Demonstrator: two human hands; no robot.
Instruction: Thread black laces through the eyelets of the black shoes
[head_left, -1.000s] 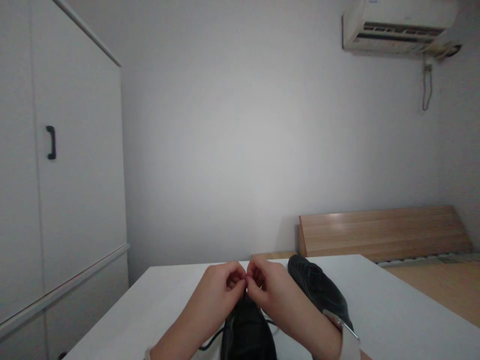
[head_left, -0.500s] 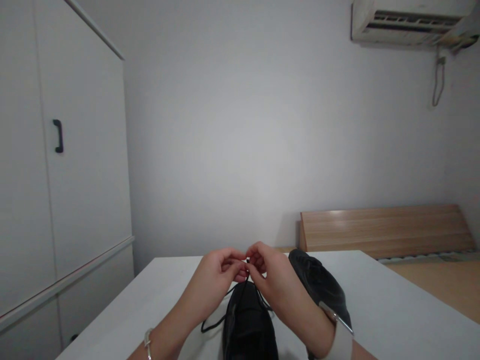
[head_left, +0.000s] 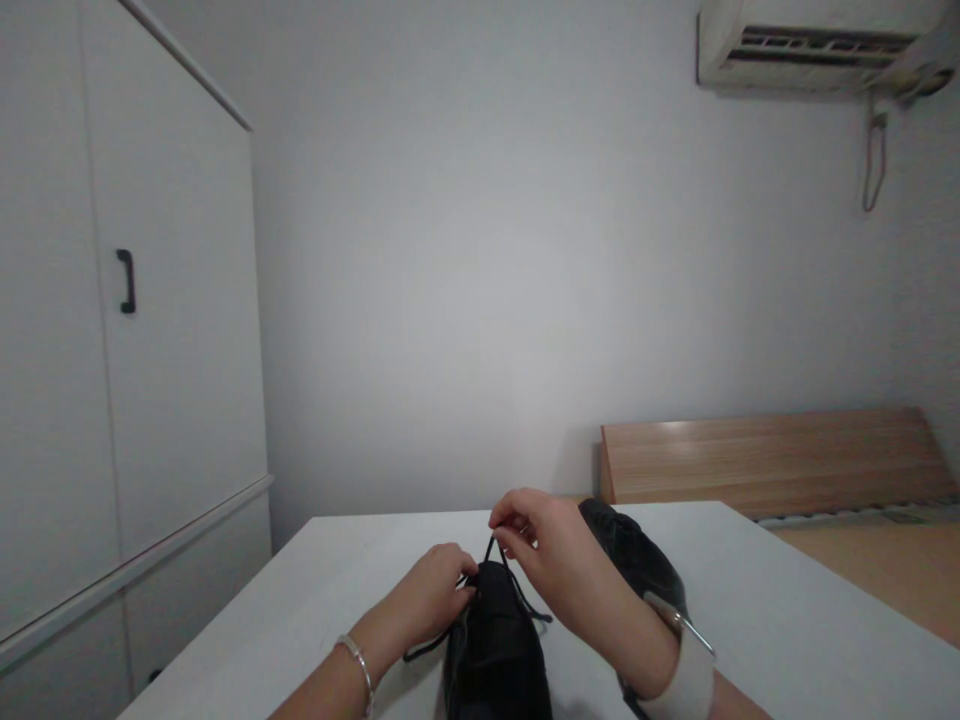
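Two black shoes sit on the white bench (head_left: 750,590), and both hands work at the nearer one. Going from the biggest things down: a white wardrobe (head_left: 112,400) with a dark handle stands far off to the left of the left hand, and a bare grey wall rises beyond both hands, with an air conditioner (head_left: 810,45) mounted high above and to the right of the right hand. A wooden bed frame (head_left: 765,455) lies beyond the right hand, past the bench's far edge.

The near shoe (head_left: 491,650) rests directly below and between the two hands, its opening facing the camera; what is inside it cannot be made out. The second shoe (head_left: 637,560) lies just to the right of the right hand, partly hidden behind that wrist.

The right hand (head_left: 544,545) has its grip narrowed to a pinch, thumb and fingertips closed on a black lace (head_left: 496,558) that rises taut from the near shoe. The left hand (head_left: 435,595) sits lower, just left of the right one, its fingers curled shut at the shoe's laced front, seemingly holding lace there. A loose end of lace trails onto the bench beneath the left hand. A thin bracelet (head_left: 358,665) circles the left wrist, and a white-strapped watch (head_left: 686,665) the right.
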